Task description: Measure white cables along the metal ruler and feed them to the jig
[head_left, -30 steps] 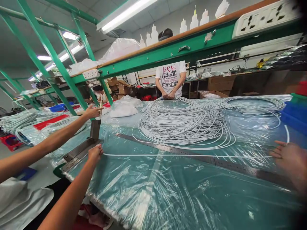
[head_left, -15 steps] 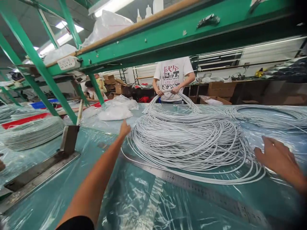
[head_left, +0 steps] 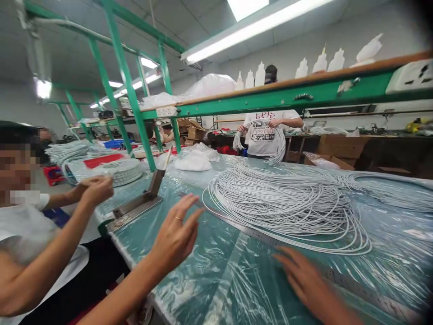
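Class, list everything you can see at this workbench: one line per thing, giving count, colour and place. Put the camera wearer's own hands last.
coiled white cable heap: one, white, table middle
long steel ruler: one, grey, flat on the table, in front of the heap
metal lever cutter: one, grey, table's left edge
clear plastic sheet over the green table: one, clear
white plastic bags: a few, far side of the table
white squeeze bottles: several, upper shelf
co-worker in white printed shirt: one, far side, holding cable loops
seated person's hands: raised, left of the cutter
left hand: open, above the sheet
right hand: open, near the ruler
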`<state>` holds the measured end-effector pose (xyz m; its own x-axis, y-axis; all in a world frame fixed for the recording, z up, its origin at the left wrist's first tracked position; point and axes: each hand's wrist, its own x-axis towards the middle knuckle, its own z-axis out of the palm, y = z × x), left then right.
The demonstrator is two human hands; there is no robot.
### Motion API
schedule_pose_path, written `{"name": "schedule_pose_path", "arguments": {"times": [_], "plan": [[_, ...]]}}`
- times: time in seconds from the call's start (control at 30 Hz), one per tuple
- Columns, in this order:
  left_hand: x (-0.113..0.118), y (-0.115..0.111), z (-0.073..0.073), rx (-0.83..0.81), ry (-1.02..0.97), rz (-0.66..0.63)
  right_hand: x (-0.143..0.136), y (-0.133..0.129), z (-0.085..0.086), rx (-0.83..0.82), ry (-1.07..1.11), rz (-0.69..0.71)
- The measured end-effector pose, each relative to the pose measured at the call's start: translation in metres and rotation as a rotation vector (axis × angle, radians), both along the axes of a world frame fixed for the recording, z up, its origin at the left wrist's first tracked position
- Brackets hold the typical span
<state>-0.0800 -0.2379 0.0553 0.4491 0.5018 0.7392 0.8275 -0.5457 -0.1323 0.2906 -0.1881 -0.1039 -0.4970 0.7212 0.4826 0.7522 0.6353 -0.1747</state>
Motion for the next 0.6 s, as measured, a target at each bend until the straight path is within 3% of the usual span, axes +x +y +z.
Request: {"name": "schedule_pose_path", "arguments": {"times": [0.1,0.2,0.3,0.43,0.53,0.6], "plan": [[-0.017,-0.015,0.031,0.143,0.01,0.162,-0.04,-0.037,0.0,-0.161,-0.035,0.139],[-0.029,-0.016,0.04,0.18,0.103,0.269,-0.047,-0.052,0.0,-0.249,0.044,0.139],[-0.038,-0.019,0.03,0.037,0.331,0.243,-0.042,-0.053,0.003,-0.273,0.157,0.064],[-0.044,-0.037,0.006,-0.259,0.593,0.088,-0.041,-0.054,0.009,-0.331,0.189,0.036],[-0.039,-0.054,-0.009,-0.271,0.633,-0.086,-0.043,-0.055,0.009,-0.34,0.201,0.07],[-0.026,-0.062,-0.017,-0.27,0.559,-0.196,-0.044,-0.054,0.007,-0.339,0.218,0.084]]}}
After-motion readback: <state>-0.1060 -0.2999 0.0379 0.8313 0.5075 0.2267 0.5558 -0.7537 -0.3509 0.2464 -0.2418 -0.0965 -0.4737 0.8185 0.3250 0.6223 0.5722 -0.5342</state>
